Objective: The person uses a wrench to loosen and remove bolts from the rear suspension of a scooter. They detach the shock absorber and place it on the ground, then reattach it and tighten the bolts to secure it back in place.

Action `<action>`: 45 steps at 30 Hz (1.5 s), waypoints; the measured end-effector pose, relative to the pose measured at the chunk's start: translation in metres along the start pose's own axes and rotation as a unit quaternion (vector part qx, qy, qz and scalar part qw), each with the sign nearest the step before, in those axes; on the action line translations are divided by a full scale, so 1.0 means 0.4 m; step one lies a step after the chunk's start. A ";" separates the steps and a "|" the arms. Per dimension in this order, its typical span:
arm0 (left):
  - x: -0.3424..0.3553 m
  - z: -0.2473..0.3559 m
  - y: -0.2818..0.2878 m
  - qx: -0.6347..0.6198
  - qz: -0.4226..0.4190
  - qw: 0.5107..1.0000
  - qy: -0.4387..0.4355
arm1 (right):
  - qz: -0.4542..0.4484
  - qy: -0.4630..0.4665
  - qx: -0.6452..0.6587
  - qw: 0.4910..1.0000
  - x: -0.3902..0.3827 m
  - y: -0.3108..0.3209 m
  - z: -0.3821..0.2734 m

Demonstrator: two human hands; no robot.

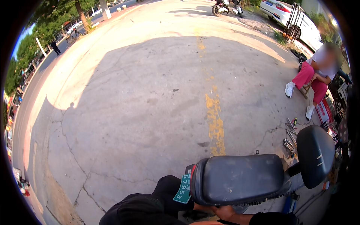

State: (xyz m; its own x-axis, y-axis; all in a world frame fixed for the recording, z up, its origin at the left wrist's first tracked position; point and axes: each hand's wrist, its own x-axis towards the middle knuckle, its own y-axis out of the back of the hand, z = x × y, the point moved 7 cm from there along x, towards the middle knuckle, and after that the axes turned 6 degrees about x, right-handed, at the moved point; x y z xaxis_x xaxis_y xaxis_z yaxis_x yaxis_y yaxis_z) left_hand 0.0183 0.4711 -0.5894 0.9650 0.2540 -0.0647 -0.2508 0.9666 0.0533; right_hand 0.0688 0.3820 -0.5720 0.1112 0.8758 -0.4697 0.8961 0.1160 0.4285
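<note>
A scooter's black padded seat (242, 176) fills the lower right, with a rounded black backrest (315, 155) and a teal number plate (182, 189) at its left end. My right hand (223, 212) reaches beneath the seat's near edge, its fingers mostly hidden. My left hand is not clearly visible; only some skin shows at the bottom edge. My dark-clothed leg (167, 191) is bent left of the plate. Beneath the seat is a coiled spring (250, 203).
Metal tools (289, 146) lie on the cracked concrete (131, 105) beside the scooter. A seated person in pink trousers (303, 75) is at the right. A parked scooter (225, 8) and white car (273, 13) stand behind. A road (24, 97) runs along the left.
</note>
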 end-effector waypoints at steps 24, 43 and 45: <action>0.076 -0.018 0.032 0.099 -0.013 0.995 0.000 | 0.070 0.125 0.067 0.987 0.016 -0.138 -0.079; 0.043 -0.091 -0.157 0.368 -0.014 0.930 -0.014 | 0.392 -0.199 0.434 0.787 -0.204 -0.171 0.135; 0.045 -0.061 -0.173 0.352 -0.026 0.936 -0.003 | 0.386 -0.141 0.399 0.820 -0.182 -0.158 0.131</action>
State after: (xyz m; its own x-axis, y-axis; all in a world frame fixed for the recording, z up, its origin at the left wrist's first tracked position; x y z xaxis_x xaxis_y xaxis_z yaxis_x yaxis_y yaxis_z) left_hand 0.0510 0.4096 -0.6186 0.9756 0.2048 -0.0798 -0.0932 0.7142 0.6937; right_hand 0.0265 0.2862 -0.6053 0.7716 0.3871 -0.5048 0.4948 -0.8639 0.0937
